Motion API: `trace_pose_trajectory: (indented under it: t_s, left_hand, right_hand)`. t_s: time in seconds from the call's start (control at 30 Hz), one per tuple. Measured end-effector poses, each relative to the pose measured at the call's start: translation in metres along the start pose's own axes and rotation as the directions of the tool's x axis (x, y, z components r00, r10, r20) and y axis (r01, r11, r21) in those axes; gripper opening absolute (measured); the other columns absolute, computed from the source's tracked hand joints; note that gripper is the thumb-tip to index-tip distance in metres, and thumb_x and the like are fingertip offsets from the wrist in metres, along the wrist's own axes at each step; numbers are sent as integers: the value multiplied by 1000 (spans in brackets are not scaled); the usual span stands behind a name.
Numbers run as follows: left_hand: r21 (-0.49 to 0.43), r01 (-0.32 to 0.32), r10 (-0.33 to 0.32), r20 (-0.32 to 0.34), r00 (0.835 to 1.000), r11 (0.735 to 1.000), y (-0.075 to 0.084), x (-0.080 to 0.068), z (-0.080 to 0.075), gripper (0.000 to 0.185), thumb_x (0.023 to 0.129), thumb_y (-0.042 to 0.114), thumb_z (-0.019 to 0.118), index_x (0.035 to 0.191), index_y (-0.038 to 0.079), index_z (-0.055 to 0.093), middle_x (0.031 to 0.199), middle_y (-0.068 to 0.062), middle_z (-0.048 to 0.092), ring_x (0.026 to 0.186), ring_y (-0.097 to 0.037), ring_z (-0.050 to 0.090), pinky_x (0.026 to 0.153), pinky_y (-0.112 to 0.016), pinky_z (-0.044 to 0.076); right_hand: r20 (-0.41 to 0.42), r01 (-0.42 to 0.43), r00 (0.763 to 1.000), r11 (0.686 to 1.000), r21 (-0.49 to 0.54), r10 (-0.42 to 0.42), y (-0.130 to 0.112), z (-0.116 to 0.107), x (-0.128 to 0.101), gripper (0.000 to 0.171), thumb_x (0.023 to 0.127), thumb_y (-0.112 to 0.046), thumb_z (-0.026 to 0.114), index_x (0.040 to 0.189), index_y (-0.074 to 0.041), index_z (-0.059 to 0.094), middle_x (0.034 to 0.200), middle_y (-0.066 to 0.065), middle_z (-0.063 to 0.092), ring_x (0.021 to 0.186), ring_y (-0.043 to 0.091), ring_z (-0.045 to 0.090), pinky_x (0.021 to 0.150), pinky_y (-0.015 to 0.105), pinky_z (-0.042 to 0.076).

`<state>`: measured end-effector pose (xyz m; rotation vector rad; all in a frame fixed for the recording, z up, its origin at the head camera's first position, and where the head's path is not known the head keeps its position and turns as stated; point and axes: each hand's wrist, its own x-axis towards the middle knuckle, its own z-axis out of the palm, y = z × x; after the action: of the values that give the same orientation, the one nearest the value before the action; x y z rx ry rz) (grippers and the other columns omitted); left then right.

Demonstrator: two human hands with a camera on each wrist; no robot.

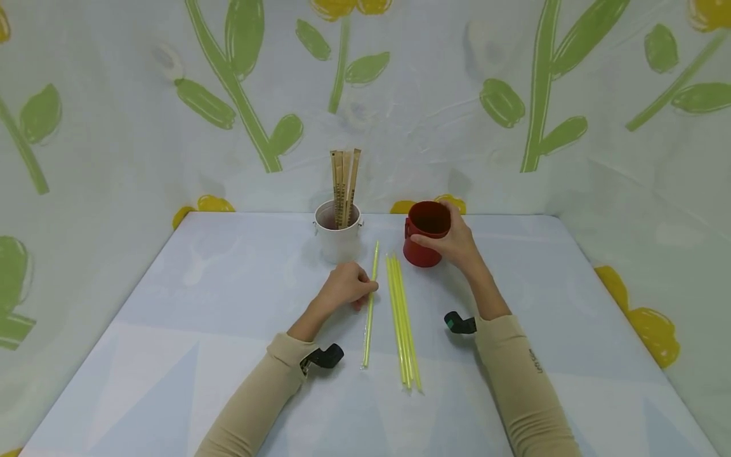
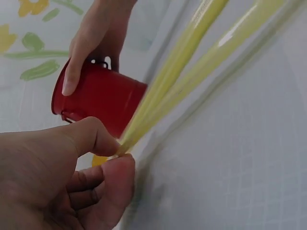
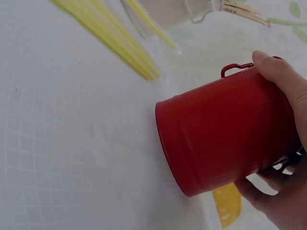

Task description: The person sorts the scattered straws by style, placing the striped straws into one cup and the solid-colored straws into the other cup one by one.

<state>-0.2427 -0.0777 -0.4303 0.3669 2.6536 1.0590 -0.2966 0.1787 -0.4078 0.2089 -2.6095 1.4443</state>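
My left hand [image 1: 349,285] pinches a single yellow straw in a clear wrapper [image 1: 370,308] lying on the white table [image 1: 228,279]; thumb and forefinger [image 2: 103,139] meet on the straw [image 2: 192,48]. A bundle of several yellow straws [image 1: 402,320] lies just right of it. My right hand [image 1: 451,244] grips a red tin cup [image 1: 425,233] standing upright beyond the bundle; the fingers [image 3: 283,76] wrap round the cup [image 3: 225,134]. The same cup [image 2: 103,98] shows behind my left thumb.
A white tin cup [image 1: 337,236] with several paper-wrapped chopsticks [image 1: 344,184] stands left of the red cup. Flower-printed sheets wall the table at the back and both sides. Table edges run near the left and right.
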Motion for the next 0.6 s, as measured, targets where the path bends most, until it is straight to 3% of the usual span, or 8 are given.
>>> trace_pose_trajectory:
  t_s: [0.17,0.3,0.43,0.6]
  left_hand:
    - [-22,-95,94,-41,995,995,4,2,0,27,87,21,64,62,10,66,46,0,55,44,-10,51,46,-22,35]
    - [-155,-138,128,-73,989,978,9,5,0,18,90,16,64,78,6,71,59,-4,64,50,-10,61,51,-21,49]
    - [-302,-142,114,-107,988,943,11,6,-2,16,92,14,64,91,0,72,70,-8,68,56,-12,67,58,-29,59]
    - [-424,-177,111,-176,978,888,14,6,-10,20,92,13,65,95,-5,71,77,-16,71,58,-15,69,62,-34,61]
  right_hand:
    - [4,9,1000,1000,10,-9,1,0,0,97,75,-38,85,149,-19,26,147,4,44,136,25,41,98,51,52]
    - [-1,14,1000,1000,19,-14,2,-1,1,97,74,-39,85,149,-20,26,147,3,44,135,24,41,98,51,52]
    - [-2,14,1000,1000,16,-14,4,0,0,97,74,-38,85,149,-20,26,147,3,44,136,23,41,98,51,51]
    - [-1,15,1000,1000,26,-15,3,0,0,96,74,-40,85,149,-20,27,146,3,45,135,23,42,100,50,51]
